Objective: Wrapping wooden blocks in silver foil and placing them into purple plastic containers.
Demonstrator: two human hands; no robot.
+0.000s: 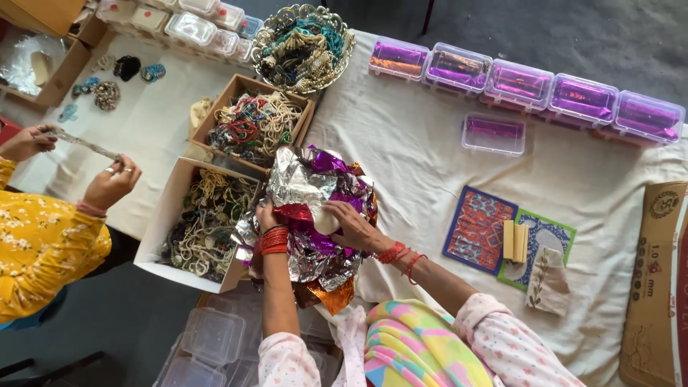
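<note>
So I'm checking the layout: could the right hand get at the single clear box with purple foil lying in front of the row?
Probably yes. The right hand rests on the foil pile, and only bare white cloth lies between it and the single clear box. Nothing blocks the way, though it would mean a forward stretch.

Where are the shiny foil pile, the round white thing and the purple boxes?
Foil pile [308,188], head view, on its silver top.
White thing [326,222], head view, its middle, at the right hand [352,228].
Purple boxes [518,82], head view, middle box's lid.
</note>
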